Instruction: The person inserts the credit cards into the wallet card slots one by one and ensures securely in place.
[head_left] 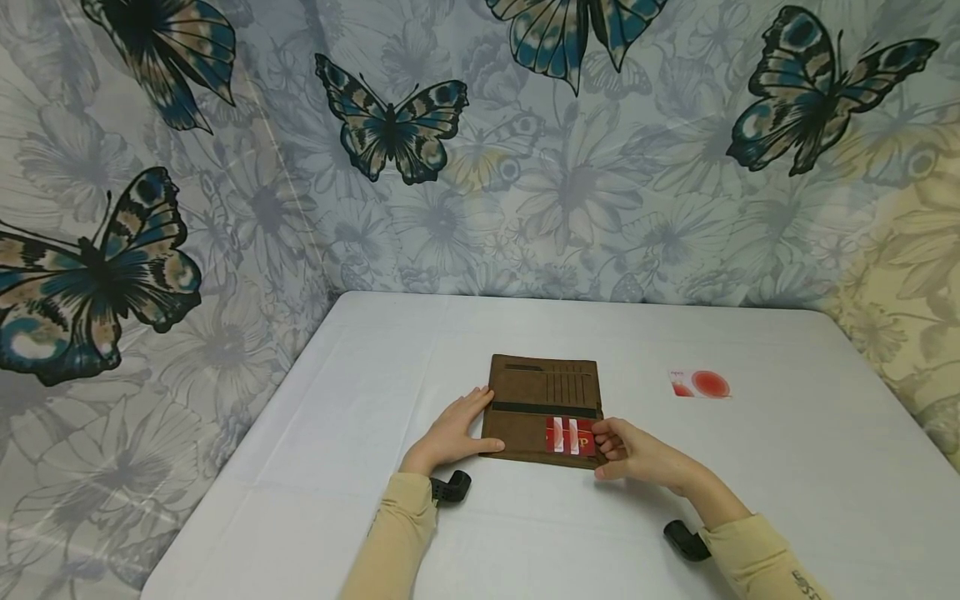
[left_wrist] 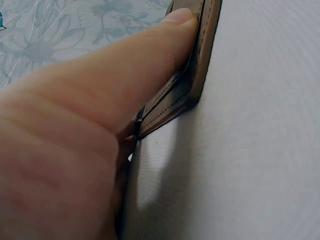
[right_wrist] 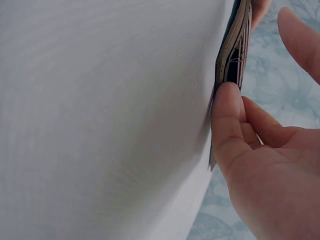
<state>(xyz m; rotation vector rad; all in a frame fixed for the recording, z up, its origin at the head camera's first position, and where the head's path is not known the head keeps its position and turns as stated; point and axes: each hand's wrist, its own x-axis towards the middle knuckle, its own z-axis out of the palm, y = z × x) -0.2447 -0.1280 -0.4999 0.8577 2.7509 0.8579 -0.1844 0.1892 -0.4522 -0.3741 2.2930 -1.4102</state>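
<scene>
A brown wallet (head_left: 517, 429) lies unfolded on the white table, with slots along its upper half and a dark band across the middle. Red and white cards (head_left: 570, 436) show in its lower right part. My left hand (head_left: 452, 433) rests at the wallet's left side, its thumb laid over the lower left corner; the left wrist view shows this thumb (left_wrist: 150, 50) stretched along the stitched edge. At the right edge, my right hand (head_left: 637, 454) pinches the wallet between thumb and curled fingers, beside the cards. The right wrist view shows the thumb (right_wrist: 227, 102) against the edge.
A white card with a red circle (head_left: 701, 383) lies on the table to the right of the wallet. The white-covered table (head_left: 360, 517) reaches back to a wall (head_left: 585, 250) hung with butterfly-patterned fabric. Each wrist wears a black device (head_left: 451, 487).
</scene>
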